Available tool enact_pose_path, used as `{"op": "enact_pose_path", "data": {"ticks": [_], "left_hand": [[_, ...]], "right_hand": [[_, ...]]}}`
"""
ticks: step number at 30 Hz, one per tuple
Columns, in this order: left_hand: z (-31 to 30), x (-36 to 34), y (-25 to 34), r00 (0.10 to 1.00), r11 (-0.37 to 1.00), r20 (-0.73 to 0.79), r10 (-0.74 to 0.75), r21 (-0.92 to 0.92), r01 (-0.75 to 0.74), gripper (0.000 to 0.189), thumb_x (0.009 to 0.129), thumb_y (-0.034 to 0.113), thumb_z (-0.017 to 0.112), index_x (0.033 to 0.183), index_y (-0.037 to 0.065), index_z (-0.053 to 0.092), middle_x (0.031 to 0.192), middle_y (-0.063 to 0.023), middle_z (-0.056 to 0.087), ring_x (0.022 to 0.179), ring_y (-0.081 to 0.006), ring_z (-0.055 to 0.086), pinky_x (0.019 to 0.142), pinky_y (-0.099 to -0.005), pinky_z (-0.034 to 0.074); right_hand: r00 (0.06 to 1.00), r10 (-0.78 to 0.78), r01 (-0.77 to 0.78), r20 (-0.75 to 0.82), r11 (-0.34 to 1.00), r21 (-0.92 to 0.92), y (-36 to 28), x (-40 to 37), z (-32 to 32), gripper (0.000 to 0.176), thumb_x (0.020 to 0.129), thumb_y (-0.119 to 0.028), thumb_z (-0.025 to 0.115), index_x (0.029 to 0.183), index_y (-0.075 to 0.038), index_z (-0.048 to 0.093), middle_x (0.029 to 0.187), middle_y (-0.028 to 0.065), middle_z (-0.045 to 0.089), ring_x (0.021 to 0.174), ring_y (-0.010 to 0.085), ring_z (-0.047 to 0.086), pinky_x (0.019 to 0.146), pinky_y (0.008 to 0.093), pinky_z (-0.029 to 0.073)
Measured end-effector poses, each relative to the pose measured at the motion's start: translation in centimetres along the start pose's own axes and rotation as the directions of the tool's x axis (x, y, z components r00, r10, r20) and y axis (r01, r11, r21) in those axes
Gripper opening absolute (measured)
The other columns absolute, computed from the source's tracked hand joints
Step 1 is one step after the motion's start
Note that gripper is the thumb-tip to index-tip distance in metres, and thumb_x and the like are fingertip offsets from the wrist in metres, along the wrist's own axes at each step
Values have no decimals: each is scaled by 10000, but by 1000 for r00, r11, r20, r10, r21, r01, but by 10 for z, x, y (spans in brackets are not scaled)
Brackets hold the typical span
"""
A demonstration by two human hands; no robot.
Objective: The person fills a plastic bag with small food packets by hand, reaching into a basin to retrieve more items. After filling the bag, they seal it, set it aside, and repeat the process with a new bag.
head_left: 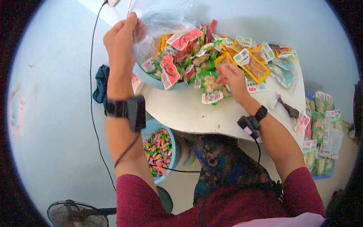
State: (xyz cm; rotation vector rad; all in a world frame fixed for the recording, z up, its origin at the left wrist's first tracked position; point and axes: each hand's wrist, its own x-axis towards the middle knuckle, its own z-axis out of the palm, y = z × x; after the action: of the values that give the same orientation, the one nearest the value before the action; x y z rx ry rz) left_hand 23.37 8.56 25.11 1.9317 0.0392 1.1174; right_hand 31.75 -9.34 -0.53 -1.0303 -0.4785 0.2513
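Note:
My left hand point(121, 38) is raised at the upper left, its fingers closed on the edge of a clear plastic bag point(166, 19). The bag spreads over a light blue basin point(144, 76) heaped with snack packets, among them a red packet point(170, 71). My right hand point(235, 81) is over the packets on the table, fingers slightly curled and apart. Near its fingertips lies a green-edged packet point(210, 84) with pale pieces inside. Just beyond the hand are yellow-edged packets point(257, 70). Whether the fingertips touch a packet is hard to see.
The white table point(189, 113) has a curved front edge. A dark packet point(288, 107) lies at its right. Below left stands a blue tub point(173, 151) of wrapped candies; at right, a crate point(323, 176) of packets. A fan point(72, 213) and a black cable point(92, 94) are at left.

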Motion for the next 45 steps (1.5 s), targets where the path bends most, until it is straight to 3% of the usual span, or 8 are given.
{"op": "enact_pose_path", "data": {"ticks": [3,7,12,15,18,27,33,45], "left_hand": [[-5,-73,-9,982,980,-15,-187,-80,185,253,892,240,650,885,-12,660,761,-48,633,639,-118,597,593,-261,509],[-6,-161,-41,931,925,-63,-359,-162,345,244,916,236,626,942,-6,648,788,-62,647,637,-136,613,586,-276,521],[-17,-219,-58,820,814,-164,-548,-333,476,221,929,218,607,977,6,648,797,-78,670,600,-146,622,557,-266,510],[-33,-236,-63,819,822,-224,-528,-378,427,219,933,190,600,1000,-14,642,797,-81,664,596,-131,615,543,-248,508],[-51,-249,-62,823,826,-245,-512,-404,393,194,925,183,616,991,2,637,811,-66,663,667,-133,609,601,-264,510],[-58,-271,-59,815,808,-205,-542,-395,438,167,938,170,591,990,15,623,837,-68,649,711,-159,622,659,-286,517],[-52,-272,-53,747,758,-201,-634,-353,548,176,939,190,592,996,26,622,858,-67,647,718,-162,624,651,-297,516],[-64,-291,-68,735,793,-346,-583,-439,422,193,934,234,608,931,42,616,752,-18,600,642,-127,578,590,-267,488]], "right_hand": [[981,52,-99,185,962,254,-20,0,-3,514,986,-451,398,1169,2,557,1084,132,615,925,253,635,806,372,524],[932,114,-287,344,812,509,-49,-12,6,524,983,-432,391,1188,28,538,1108,158,622,987,295,637,886,435,508],[914,202,-206,351,978,-26,-39,-16,9,341,941,-288,551,1116,1,599,972,102,669,831,213,679,678,353,581],[888,266,-247,374,964,-101,-34,-16,10,222,900,-214,629,1018,-27,648,878,57,681,694,138,664,541,277,561],[926,160,-140,341,987,-81,-30,-16,12,240,879,-234,659,955,-7,645,800,45,647,550,158,649,491,248,532],[869,257,-301,423,953,39,-25,-27,19,195,875,-116,630,1046,-23,640,826,27,653,662,118,638,593,275,565],[716,303,-327,629,942,-81,-33,-21,10,250,851,-83,632,1092,-20,622,775,9,614,619,116,602,548,271,519],[717,306,-199,627,951,-236,-25,-23,14,222,880,-170,641,1052,-32,612,764,-9,562,570,65,477,461,212,360]]}}
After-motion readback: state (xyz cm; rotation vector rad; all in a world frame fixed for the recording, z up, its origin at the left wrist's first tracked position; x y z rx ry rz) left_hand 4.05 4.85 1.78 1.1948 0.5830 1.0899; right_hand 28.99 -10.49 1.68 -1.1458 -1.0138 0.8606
